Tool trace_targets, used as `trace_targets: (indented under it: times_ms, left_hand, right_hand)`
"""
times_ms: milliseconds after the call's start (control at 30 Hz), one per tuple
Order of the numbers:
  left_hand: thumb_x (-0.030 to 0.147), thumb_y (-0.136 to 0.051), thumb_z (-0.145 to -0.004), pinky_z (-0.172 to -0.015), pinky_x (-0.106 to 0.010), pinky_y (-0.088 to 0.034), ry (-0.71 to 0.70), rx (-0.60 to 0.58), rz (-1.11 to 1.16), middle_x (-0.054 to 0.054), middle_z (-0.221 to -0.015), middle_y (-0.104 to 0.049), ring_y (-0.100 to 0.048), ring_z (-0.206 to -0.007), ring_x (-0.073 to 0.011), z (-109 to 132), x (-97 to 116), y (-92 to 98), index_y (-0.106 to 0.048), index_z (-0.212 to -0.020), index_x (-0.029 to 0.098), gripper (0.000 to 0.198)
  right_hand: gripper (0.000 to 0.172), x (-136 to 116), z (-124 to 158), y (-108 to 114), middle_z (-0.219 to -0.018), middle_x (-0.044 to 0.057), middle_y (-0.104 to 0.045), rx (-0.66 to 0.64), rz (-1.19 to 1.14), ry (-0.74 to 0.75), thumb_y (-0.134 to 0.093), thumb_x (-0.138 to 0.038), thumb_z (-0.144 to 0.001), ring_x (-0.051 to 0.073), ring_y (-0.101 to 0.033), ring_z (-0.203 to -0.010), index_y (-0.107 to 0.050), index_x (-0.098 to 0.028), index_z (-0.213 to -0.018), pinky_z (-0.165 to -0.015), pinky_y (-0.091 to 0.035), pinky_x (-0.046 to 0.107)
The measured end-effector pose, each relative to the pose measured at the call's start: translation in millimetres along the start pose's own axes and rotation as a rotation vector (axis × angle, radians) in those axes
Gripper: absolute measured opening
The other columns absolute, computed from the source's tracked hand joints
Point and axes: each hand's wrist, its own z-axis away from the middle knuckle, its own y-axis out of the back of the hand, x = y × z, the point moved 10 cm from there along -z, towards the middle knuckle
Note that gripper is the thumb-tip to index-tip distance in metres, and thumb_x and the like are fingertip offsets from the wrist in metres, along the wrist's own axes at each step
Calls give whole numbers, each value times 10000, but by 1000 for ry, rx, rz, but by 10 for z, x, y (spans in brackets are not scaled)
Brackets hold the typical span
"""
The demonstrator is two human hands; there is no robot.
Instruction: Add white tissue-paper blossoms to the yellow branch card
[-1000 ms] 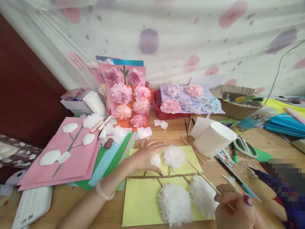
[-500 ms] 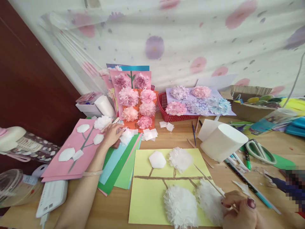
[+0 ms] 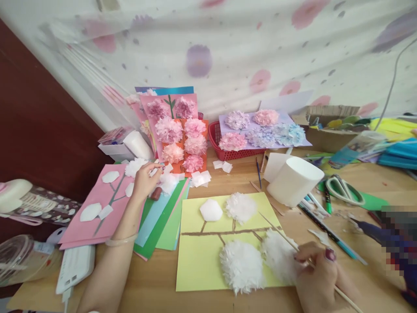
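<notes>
My right hand (image 3: 317,271) is closed around a thin wooden stick (image 3: 282,234), its tip pointing over the yellow card (image 3: 198,265). On that card, a brown branch is drawn with white fluffy paper flowers (image 3: 243,265) and a flat white paper hexagon (image 3: 211,210). Over at the left, my left hand (image 3: 147,178) pinches what looks like a small white tissue paper square (image 3: 168,168) at its fingertips. Below that hand lies a heap of white tissue paper (image 3: 169,184) on stacked coloured sheets (image 3: 163,217). A pink card (image 3: 78,226) with white hexagons lies beside my left forearm.
Cards with pink paper flowers (image 3: 169,130) stand at the back. A red basket (image 3: 228,154) bears a lilac flower card. At right are a white paper roll (image 3: 293,182), scissors (image 3: 345,189), pens and a glue gun (image 3: 374,232). A bottle (image 3: 42,202) and power strip (image 3: 74,269) lie left.
My left hand has lifted slightly from the white tissue heap, fingers pinched. My right hand still holds the stick over the yellow card. The whole view has shifted a little.
</notes>
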Motion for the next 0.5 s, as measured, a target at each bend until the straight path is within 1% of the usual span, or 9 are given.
trace_targets:
  times_ms: [33, 67, 100, 167, 267, 333, 400, 433, 500]
  left_hand:
    - [419, -572, -790, -942, -368, -511, 4, -1, 33, -71, -965, -756, -680, -972, -240, 32, 112, 13, -714, -857, 184, 282]
    - [431, -584, -790, -912, -360, -524, 5, -26, 71, -57, -934, -763, -687, -946, -238, 69, 238, -4, -725, -872, 192, 289]
    - [449, -608, -783, -871, -351, -539, 9, -69, 98, -43, -890, -765, -694, -911, -237, 113, 370, -45, -734, -869, 204, 288]
    - [463, -644, -774, -800, -344, -562, -5, -205, 131, -21, -831, -761, -703, -863, -240, 224, 658, -205, -750, -854, 232, 266]
    - [462, -687, -751, -810, -356, -561, -86, -422, 164, -23, -834, -767, -704, -843, -239, 449, 1104, -515, -762, -788, 247, 230]
    - [471, -680, -759, -779, -347, -559, -115, -590, 188, -24, -814, -766, -698, -807, -228, 637, 1337, -775, -763, -769, 251, 235]
    - [467, -666, -779, -727, -327, -556, -134, -772, 203, -19, -809, -762, -693, -786, -216, 849, 1524, -1049, -759, -763, 258, 229]
    - [456, -664, -789, -724, -322, -554, -154, -845, 206, -16, -811, -759, -689, -788, -210, 946, 1610, -1166, -754, -759, 261, 217]
    - [428, -657, -817, -765, -330, -550, -209, -938, 205, -12, -826, -750, -682, -816, -205, 1093, 1755, -1350, -744, -762, 262, 195]
  right_hand:
    - [566, -32, -10, -2, -519, 36, -544, -1, 17, 2, -419, -507, -982, 183, -524, -498, -534, -230, -502, -523, -380, 331]
    - [556, -65, -20, -39, -539, 31, -564, -32, 38, 5, -403, -483, -997, 174, -535, -510, -563, -221, -535, -542, -393, 322]
    - [540, -93, -26, -119, -559, 24, -584, -102, 64, 5, -398, -461, -1008, 163, -548, -523, -586, -215, -565, -557, -403, 309]
    - [503, -139, -26, -270, -574, 6, -596, -222, 68, 3, -422, -424, -1012, 141, -555, -529, -590, -211, -588, -558, -405, 283]
    - [498, -227, -10, -453, -522, -21, -551, -344, 21, 45, -418, -379, -1019, 115, -519, -478, -563, -211, -574, -518, -385, 259]
    - [491, -259, -3, -510, -511, -31, -536, -367, 15, 71, -399, -336, -1027, 104, -506, -463, -558, -210, -580, -514, -379, 249]
    - [480, -262, -8, -511, -515, -35, -538, -349, 32, 79, -390, -303, -1029, 100, -504, -462, -560, -209, -590, -521, -380, 244]
    - [476, -257, -14, -499, -517, -35, -539, -334, 45, 78, -390, -293, -1028, 99, -502, -462, -559, -208, -592, -526, -381, 242]
    - [474, -249, -28, -472, -519, -34, -540, -308, 65, 74, -392, -286, -1028, 98, -493, -459, -556, -207, -591, -530, -380, 241]
